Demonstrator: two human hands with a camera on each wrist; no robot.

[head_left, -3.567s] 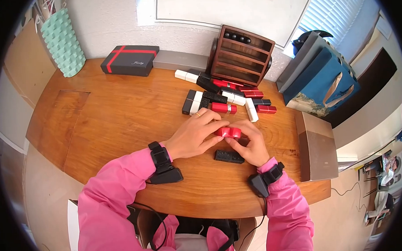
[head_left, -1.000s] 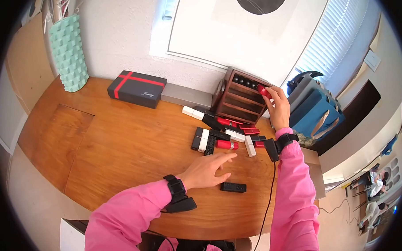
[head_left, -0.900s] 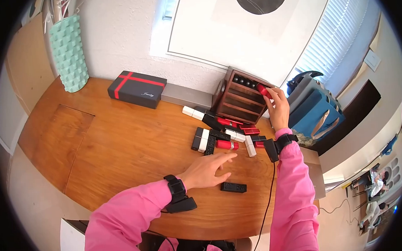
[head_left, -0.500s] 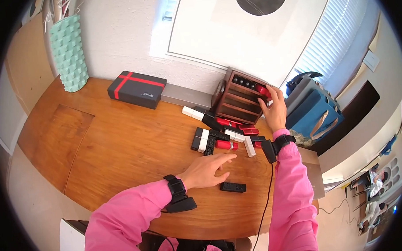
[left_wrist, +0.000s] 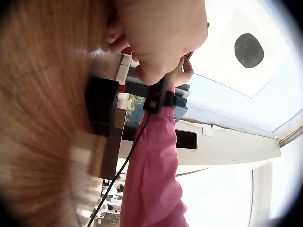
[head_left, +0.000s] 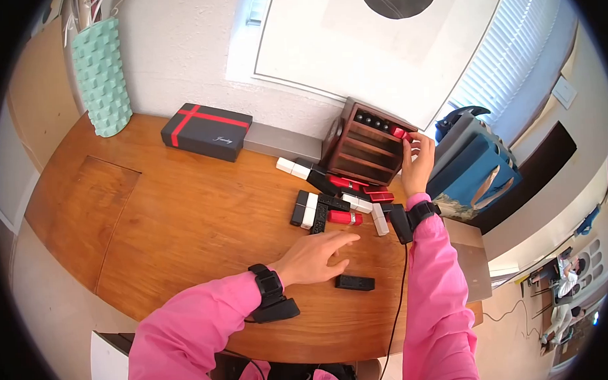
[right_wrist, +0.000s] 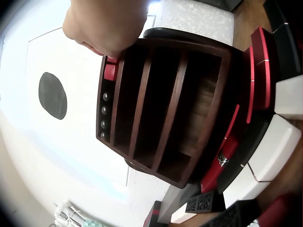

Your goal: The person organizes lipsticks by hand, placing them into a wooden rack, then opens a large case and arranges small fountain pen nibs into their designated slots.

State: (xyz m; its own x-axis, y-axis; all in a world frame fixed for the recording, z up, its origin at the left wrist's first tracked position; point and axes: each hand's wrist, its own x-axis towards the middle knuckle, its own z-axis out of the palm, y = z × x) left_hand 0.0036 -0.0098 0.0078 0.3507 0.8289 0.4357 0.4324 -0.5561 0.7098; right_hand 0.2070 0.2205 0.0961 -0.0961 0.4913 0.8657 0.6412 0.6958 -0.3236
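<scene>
My right hand [head_left: 418, 160] is at the right end of the top row of a dark wooden rack [head_left: 365, 150], thumb and fingers gathered on a red lipstick tube. Another red lipstick [right_wrist: 111, 72] sits just beside it in that row, next to several black round-ended tubes [right_wrist: 104, 110]. The right wrist view shows the hand covering most of the gripped tube. My left hand [head_left: 314, 258] hovers over the table with loosely bent fingers and holds nothing. Close to its fingertips lies a black textured lipstick [head_left: 355, 283], seen also in the left wrist view as a dark block [left_wrist: 101, 106].
Several red, white and black lipsticks lie before the rack, among them a red one [head_left: 344, 218] and a white one [head_left: 380, 219]. A black gift box [head_left: 207, 132] stands back left, a blue paper bag [head_left: 474, 167] right, near a brown carton [head_left: 464, 261].
The two red lipsticks went from both hands at the table to the rack's top row. My right hand's fingers spread half a second ago, then drew together again. The left hand stays put lately.
</scene>
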